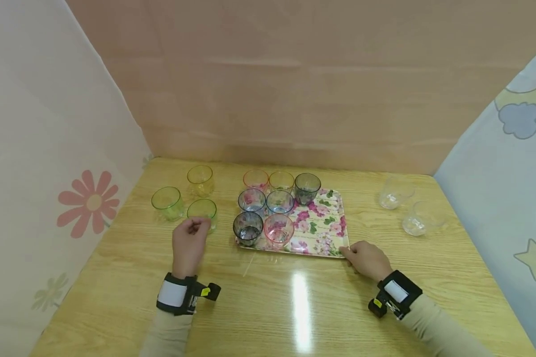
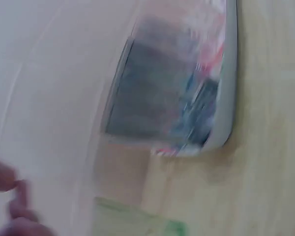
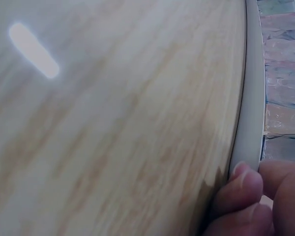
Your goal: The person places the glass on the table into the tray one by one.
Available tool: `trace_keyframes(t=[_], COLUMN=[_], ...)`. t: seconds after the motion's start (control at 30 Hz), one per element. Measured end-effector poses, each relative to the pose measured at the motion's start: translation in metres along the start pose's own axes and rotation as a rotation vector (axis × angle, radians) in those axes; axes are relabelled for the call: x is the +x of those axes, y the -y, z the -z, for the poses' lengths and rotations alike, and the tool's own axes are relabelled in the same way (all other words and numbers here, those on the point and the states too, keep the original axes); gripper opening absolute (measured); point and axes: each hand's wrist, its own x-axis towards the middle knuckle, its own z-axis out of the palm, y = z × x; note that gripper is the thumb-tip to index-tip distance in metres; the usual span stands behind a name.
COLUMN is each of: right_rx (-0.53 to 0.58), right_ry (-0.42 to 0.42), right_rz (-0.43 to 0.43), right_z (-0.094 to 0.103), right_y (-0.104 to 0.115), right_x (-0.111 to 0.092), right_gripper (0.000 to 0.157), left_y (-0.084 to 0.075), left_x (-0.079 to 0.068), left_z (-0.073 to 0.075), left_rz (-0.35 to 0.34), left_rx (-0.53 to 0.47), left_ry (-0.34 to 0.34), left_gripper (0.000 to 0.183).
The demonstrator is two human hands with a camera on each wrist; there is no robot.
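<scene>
My left hand (image 1: pixel 189 243) hovers with loosely bent fingers at the rim of a green glass (image 1: pixel 207 207) on the table. In the left wrist view, blurred fingertips (image 2: pixel 20 196) show apart from that glass, with nothing between them. My right hand (image 1: pixel 367 259) pinches the near right corner of a floral tray (image 1: pixel 314 237), and its curled fingers (image 3: pixel 238 191) lie against the rim in the right wrist view. On the tray's left part stand several tinted glasses, including a front grey glass (image 1: pixel 248 229), a pink glass (image 1: pixel 279 231) and a back grey glass (image 1: pixel 307 188).
Left of the tray stand another green glass (image 1: pixel 167 204) and a yellow glass (image 1: pixel 201 181). Over on the right are a clear glass (image 1: pixel 390 197) and a second clear glass (image 1: pixel 415 223). Cloth walls close in the wooden table (image 1: pixel 259 312) at the back and both sides.
</scene>
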Motion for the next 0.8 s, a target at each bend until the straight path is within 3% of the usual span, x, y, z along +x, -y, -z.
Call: trace_keyframes(t=[0.13, 0.2, 0.27, 0.33, 0.5, 0.63, 0.8], right_rx=[0.002, 0.003, 0.003, 0.003, 0.006, 0.013, 0.025], right_ry=[0.0, -0.002, 0.0, 0.002, 0.006, 0.012, 0.023], right_rz=[0.002, 0.006, 0.009, 0.009, 0.012, 0.017, 0.017], right_z=[0.0, 0.0, 0.0, 0.0, 0.0, 0.0, 0.0], right_y=[0.0, -0.001, -0.001, -0.001, -0.001, -0.001, -0.001], right_x=[0.0, 0.001, 0.001, 0.001, 0.002, 0.002, 0.001], right_gripper=[0.048, 0.048, 0.048, 0.049, 0.05, 0.049, 0.049], left_y=[-0.005, -0.007, -0.007, -0.006, 0.009, 0.026, 0.038], left_x=[0.014, 0.02, 0.023, 0.024, 0.03, 0.037, 0.038], left_z=[0.005, 0.005, 0.005, 0.005, 0.001, -0.007, -0.014], left_rz=[-0.233, -0.32, -0.337, -0.294, -0.091, 0.012, 0.06], left_rx=[-0.137, -0.183, -0.205, -0.207, -0.212, -0.199, -0.142], left_ry=[-0.179, -0.199, -0.169, -0.124, -0.036, 0.001, 0.004], left_gripper=[0.015, 0.017, 0.028, 0.046, 0.086, 0.101, 0.107])
